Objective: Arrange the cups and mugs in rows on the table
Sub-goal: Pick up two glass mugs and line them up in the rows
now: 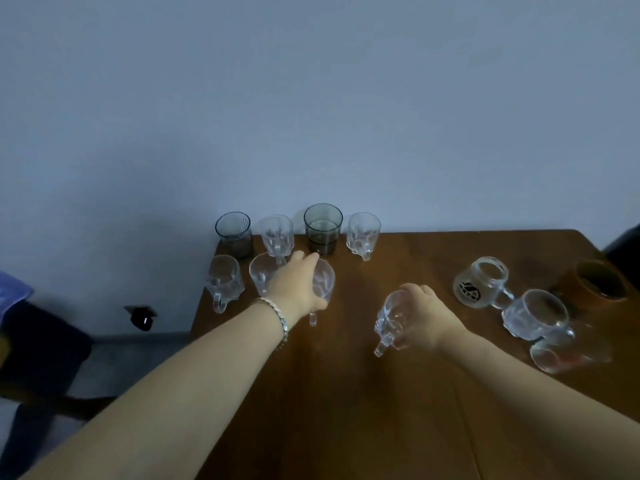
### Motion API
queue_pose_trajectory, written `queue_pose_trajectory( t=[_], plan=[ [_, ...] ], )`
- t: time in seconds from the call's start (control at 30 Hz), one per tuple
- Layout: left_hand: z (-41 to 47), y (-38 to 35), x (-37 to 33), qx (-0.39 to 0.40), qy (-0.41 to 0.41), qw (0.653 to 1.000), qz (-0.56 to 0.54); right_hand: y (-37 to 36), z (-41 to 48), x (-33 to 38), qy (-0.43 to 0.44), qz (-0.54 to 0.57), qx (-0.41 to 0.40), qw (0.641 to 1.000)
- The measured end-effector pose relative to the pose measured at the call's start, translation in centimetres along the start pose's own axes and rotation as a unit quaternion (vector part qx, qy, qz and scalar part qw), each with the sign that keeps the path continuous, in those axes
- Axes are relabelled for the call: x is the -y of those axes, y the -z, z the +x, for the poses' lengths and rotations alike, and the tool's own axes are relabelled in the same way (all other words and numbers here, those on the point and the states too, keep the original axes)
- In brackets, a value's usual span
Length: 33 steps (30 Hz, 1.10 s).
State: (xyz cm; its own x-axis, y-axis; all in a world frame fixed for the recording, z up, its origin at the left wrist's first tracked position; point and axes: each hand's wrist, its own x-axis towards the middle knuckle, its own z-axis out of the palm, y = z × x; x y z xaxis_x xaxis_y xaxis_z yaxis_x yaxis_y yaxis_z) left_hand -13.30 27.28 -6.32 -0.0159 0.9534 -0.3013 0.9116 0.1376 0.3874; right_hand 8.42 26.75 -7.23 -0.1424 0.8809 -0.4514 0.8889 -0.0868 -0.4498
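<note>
Seven clear glass mugs [276, 236] stood on the table [346, 393], plus two dark tumblers [323, 228], one printed glass jar mug [481, 282], one brown cup [597, 280] and one overturned glass [568, 353].

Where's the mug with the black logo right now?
In the head view, the logo mug stands on the table's right side, unheld, between the brown cup and the right hand.

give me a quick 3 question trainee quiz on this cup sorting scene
1. How many vessels stand in the back row by the wall?
2. True or false: the right hand holds a clear glass mug.
3. The left hand grips: A) smoked tumbler B) clear glass mug C) printed jar mug

Key: 1) four 2) true 3) B
</note>
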Motion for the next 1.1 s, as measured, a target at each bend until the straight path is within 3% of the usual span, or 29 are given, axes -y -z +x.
queue_pose_trajectory(
  t=[0.27,0.6,0.8,0.97,1.1],
  plan=[
    [9.5,-2.3,2.2,0.04,-0.015,0.999,0.009,0.2,9.4,2.0,0.016,-0.043,-0.004,0.999],
    [11.0,-3.9,3.9,0.04,-0.019,0.999,-0.018,-1.0,15.6,3.4,0.071,-0.046,0.023,0.996],
    [7.0,-3.4,1.6,-0.024,-0.031,0.997,0.062,-2.1,10.2,0.1,0.07,-0.058,-0.008,0.996],
    [1.3,-4.0,-3.0,0.051,-0.066,0.994,0.065,-3.2,1.5,-6.3,-0.017,-0.065,0.15,0.986],
    [-3.7,-6.3,-7.1,0.113,-0.057,0.99,0.063,-2.4,-5.8,-11.7,-0.059,-0.064,0.17,0.982]
  ],
)
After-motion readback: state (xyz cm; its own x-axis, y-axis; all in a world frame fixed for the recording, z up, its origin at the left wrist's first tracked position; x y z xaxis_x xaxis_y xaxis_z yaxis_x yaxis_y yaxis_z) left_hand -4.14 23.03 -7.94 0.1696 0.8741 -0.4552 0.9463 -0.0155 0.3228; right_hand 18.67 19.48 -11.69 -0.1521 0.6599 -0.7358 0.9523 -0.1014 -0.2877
